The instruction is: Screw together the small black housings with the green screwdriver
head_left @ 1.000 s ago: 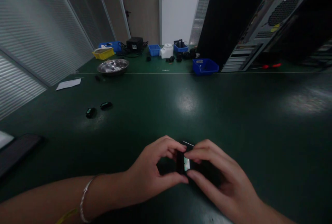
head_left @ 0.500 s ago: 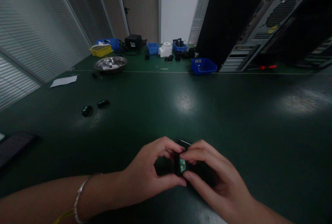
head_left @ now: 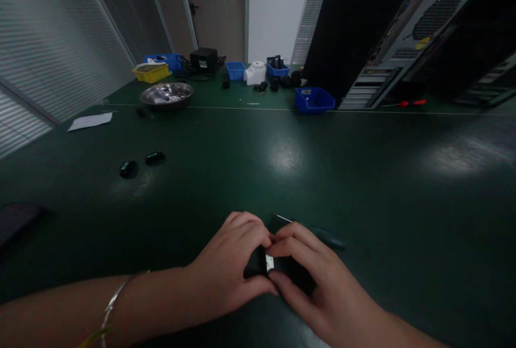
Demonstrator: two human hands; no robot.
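Near the front of the green surface (head_left: 226,176), a small dark unit (head_left: 270,263) lies between my two grips, its pale face partly visible. My left grip (head_left: 231,256) is clamped on its left side, thumb on the near edge and fingers on the far edge; my right grip (head_left: 326,283) pinches it beside the pale face in the same manner. Because my fingers cover much of the body, whether its parts are fully joined cannot be told. A screwdriver (head_left: 328,238) lies beyond my right grip, partly hidden by it and held by neither. Well apart at left, a first black piece (head_left: 128,169) and a second black piece (head_left: 155,158), each showing some green, rest near each other. Judged from this arrangement, handling of the unit is under way and unfinished, with release not yet made; how complete the two pieces are cannot be read.
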